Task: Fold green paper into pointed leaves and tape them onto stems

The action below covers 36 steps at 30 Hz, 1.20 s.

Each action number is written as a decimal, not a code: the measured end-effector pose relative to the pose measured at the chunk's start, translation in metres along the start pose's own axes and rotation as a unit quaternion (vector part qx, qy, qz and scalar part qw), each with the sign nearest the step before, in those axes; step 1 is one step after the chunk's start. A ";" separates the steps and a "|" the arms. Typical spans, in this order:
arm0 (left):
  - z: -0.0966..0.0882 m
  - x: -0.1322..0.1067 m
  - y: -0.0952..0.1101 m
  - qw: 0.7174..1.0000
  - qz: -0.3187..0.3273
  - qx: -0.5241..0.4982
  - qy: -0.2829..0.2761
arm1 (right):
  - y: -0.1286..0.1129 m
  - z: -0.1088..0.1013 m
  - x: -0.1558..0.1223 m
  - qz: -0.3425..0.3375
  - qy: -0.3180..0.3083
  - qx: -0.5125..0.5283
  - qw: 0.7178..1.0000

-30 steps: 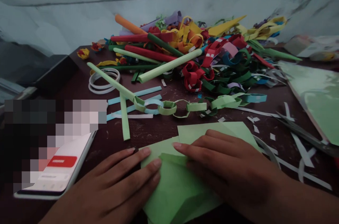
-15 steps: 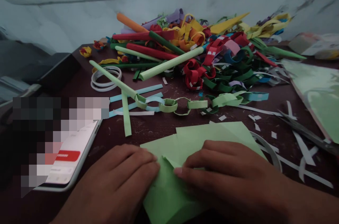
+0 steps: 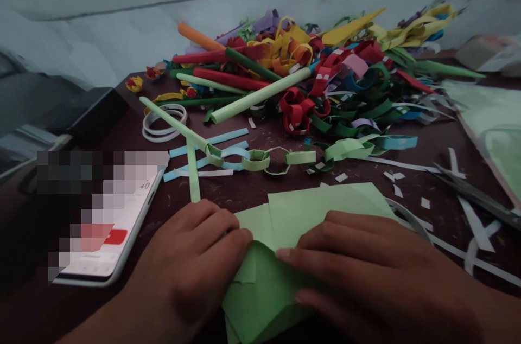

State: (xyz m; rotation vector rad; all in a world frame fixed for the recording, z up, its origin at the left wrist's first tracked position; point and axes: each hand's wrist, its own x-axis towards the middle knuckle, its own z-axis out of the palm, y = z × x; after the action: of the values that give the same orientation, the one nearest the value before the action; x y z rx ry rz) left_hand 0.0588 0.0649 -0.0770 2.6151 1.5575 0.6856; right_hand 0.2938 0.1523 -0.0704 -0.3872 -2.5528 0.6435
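head: right hand (image 3: 366, 268) on green paper (image 3: 254, 306)

Curling the left hand (image 3: 195, 257) onto folded green paper (image 3: 260, 284), laying the right hand (image 3: 358, 262) across it, working at a dark table (image 3: 228, 193), facing a paper chain (image 3: 301, 157) and a colourful heap (image 3: 325, 74), near a phone (image 3: 129, 214).

On the phone (image 3: 127, 219) at eight o'clock I can make out, probably, "40" (image 3: 145, 185); its other print blurs.
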 end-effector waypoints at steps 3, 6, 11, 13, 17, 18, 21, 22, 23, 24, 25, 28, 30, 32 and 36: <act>-0.001 0.000 0.001 1.000 -0.002 -0.003 -0.004 | 0.002 -0.007 -0.003 0.018 -0.042 0.006 0.999; -0.004 -0.001 -0.001 0.999 -0.013 -0.029 -0.017 | 0.007 -0.007 -0.005 0.039 -0.095 0.030 0.994; -0.006 0.003 -0.004 0.999 -0.028 -0.036 -0.025 | 0.014 0.003 -0.010 0.046 -0.073 0.035 0.996; -0.006 0.007 -0.003 0.999 -0.035 -0.026 -0.015 | 0.015 0.005 -0.010 0.039 -0.064 0.030 0.997; -0.006 0.013 0.000 0.998 -0.052 -0.025 -0.012 | 0.013 0.005 -0.008 0.030 -0.042 0.012 0.999; -0.006 0.013 0.001 0.998 -0.054 -0.026 -0.014 | 0.013 0.005 -0.007 0.030 -0.040 0.001 0.999; -0.006 0.014 0.000 0.997 -0.064 -0.037 -0.019 | 0.012 0.003 -0.004 0.036 -0.048 -0.026 0.998; -0.006 0.014 0.000 0.996 -0.071 -0.044 -0.019 | 0.013 0.002 -0.003 0.039 -0.051 -0.029 0.997; -0.006 0.013 -0.001 0.995 -0.079 -0.050 -0.020 | 0.013 0.002 -0.002 0.041 -0.051 -0.031 0.997; -0.006 0.013 -0.002 0.994 -0.088 -0.056 -0.022 | 0.014 0.002 -0.002 0.041 -0.048 -0.031 0.998; -0.006 0.013 -0.003 0.993 -0.097 -0.062 -0.026 | 0.014 0.001 -0.002 0.040 -0.044 -0.032 0.998; -0.007 0.012 -0.004 0.988 -0.124 -0.083 -0.048 | 0.015 0.002 -0.001 0.045 -0.043 -0.040 0.997; -0.008 0.013 -0.005 0.983 -0.145 -0.101 -0.058 | 0.015 0.003 -0.001 0.051 -0.043 -0.041 0.997; -0.009 0.015 -0.005 0.977 -0.165 -0.114 -0.067 | 0.014 0.003 0.000 0.055 -0.048 -0.037 0.997; -0.009 0.021 -0.003 0.967 -0.208 -0.123 -0.082 | 0.012 0.001 0.001 0.060 -0.053 -0.030 0.996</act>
State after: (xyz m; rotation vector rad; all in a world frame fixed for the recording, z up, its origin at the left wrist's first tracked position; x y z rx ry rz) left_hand 0.0616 0.0818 -0.0619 2.0219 1.7576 0.5687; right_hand 0.2942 0.1628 -0.0773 -0.5449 -2.6715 0.6470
